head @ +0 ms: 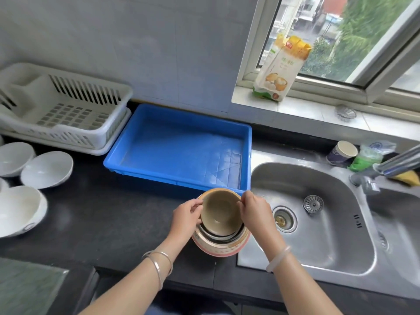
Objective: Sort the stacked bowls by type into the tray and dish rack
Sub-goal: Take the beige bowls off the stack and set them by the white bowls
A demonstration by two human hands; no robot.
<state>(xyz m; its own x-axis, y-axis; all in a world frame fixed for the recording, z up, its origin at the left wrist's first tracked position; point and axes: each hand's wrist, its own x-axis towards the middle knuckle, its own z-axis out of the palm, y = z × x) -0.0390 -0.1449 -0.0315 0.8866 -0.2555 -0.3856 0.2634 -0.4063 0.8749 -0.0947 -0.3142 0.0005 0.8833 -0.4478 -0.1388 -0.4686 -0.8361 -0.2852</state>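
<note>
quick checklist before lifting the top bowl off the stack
1. Both hands on the top bowl: ok, left hand and right hand pinch opposite sides of its rim.
2. Top bowl free of the stack: cannot tell, it sits nested.
3. Blue tray has room: ok, nothing in it.
4. Dish rack has room: ok, no dishes seen.
5. Stack footing: not ok, it stands at the sink edge.
</note>
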